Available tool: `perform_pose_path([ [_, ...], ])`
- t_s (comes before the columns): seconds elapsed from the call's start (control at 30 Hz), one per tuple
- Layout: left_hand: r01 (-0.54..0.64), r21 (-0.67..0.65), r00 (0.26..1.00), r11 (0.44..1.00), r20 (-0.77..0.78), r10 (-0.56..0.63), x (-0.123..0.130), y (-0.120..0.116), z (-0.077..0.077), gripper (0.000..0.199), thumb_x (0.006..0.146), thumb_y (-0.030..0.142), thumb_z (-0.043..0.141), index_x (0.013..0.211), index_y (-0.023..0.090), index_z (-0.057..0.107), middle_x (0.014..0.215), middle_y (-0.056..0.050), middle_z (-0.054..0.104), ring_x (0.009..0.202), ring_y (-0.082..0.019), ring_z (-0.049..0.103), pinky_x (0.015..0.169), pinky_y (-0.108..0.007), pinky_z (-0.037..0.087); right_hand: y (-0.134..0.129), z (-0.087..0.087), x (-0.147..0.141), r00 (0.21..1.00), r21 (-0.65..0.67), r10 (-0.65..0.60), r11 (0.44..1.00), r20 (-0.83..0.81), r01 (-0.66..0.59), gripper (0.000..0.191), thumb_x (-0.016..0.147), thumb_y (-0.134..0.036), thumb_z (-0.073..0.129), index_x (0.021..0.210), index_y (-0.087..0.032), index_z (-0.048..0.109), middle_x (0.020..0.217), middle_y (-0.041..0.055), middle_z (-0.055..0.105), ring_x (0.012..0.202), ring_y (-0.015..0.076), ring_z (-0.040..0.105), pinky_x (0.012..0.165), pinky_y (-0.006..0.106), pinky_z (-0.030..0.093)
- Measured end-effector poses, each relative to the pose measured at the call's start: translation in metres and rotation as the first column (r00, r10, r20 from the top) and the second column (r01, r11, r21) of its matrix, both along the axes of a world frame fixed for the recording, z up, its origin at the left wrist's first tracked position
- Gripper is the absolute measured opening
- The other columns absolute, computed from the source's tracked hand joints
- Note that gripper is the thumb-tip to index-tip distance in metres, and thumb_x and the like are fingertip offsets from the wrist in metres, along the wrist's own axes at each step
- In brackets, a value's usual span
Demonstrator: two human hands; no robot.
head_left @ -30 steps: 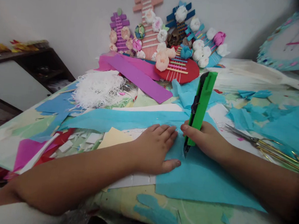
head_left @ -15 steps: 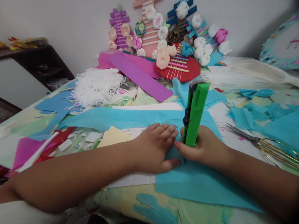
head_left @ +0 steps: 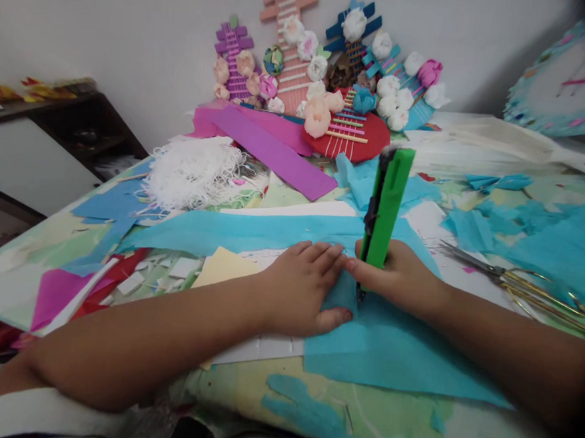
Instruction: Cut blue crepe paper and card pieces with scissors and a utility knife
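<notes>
My left hand (head_left: 302, 290) lies flat on a sheet of blue tissue paper (head_left: 413, 361), its fingers stretched out and the thumb apart. Just to its right, my right hand (head_left: 401, 277) is closed around a green utility knife (head_left: 390, 202) with a dark slider. The knife stands nearly upright, and its lower end meets the blue paper beside my left thumb. A long strip of blue paper (head_left: 232, 228) runs behind both hands. Under the sheet, part of a white board (head_left: 258, 351) shows. A cream paper piece (head_left: 223, 267) lies beside my left wrist.
Gold-handled scissors (head_left: 533, 286) lie to the right, near crumpled blue paper (head_left: 556, 237). White string (head_left: 193, 172) is heaped at back left, beside a purple strip (head_left: 277, 151). Decorated craft guitars (head_left: 293, 65) lean on the wall. A cabinet (head_left: 30, 167) stands at left.
My right hand has shifted slightly up the sheet, and the knife leans a little more to the right. The knife's lower end now shows below my thumb. My left hand stays in place.
</notes>
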State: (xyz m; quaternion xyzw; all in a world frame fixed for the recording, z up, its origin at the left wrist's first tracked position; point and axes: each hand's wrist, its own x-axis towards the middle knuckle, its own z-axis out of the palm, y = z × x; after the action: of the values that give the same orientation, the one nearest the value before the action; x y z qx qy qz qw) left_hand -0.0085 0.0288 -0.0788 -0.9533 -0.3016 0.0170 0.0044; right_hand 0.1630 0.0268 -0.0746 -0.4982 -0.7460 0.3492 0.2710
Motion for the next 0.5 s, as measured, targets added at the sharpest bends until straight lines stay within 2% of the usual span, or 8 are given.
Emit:
perform_pose_path([
  [0.13, -0.003, -0.006, 1.0, 1.0, -0.027, 0.003, -0.0003, 0.0001, 0.0012, 0.069, 0.079, 0.057, 0.027, 0.128, 0.008, 0.032, 0.134, -0.015, 0.03, 0.122, -0.028, 0.026, 0.099, -0.041, 0.019, 0.0017, 0.0014, 0.0008, 0.995, -0.088, 0.002, 0.996, -0.102, -0.011, 0.028, 0.072, -0.04, 0.048, 0.059, -0.016, 0.049, 0.05, -0.0042, 0.041, 0.048, 0.0073, 0.035, 0.045, 0.022, 0.027],
  [0.27, -0.012, -0.004, 1.0, 1.0, -0.014, 0.012, 0.0004, 0.0005, 0.0002, 0.07, 0.079, 0.057, 0.029, 0.128, 0.008, 0.03, 0.135, -0.016, 0.029, 0.122, -0.028, 0.026, 0.099, -0.041, 0.019, -0.0017, 0.0029, 0.0001, 0.994, -0.088, 0.049, 0.994, -0.094, -0.057, 0.024, 0.07, -0.036, 0.052, 0.057, -0.016, 0.049, 0.049, -0.0049, 0.04, 0.047, 0.0071, 0.035, 0.046, 0.022, 0.029],
  [0.5, -0.006, -0.005, 1.0, 1.0, -0.013, 0.006, -0.0005, 0.0008, -0.0011, 0.071, 0.079, 0.058, 0.027, 0.128, 0.006, 0.03, 0.134, -0.017, 0.029, 0.122, -0.029, 0.025, 0.099, -0.042, 0.02, 0.0036, 0.0005, 0.0013, 0.987, -0.065, 0.036, 0.997, -0.157, -0.047, 0.029, 0.072, -0.039, 0.05, 0.054, -0.017, 0.042, 0.049, -0.005, 0.038, 0.048, 0.007, 0.036, 0.045, 0.022, 0.029],
])
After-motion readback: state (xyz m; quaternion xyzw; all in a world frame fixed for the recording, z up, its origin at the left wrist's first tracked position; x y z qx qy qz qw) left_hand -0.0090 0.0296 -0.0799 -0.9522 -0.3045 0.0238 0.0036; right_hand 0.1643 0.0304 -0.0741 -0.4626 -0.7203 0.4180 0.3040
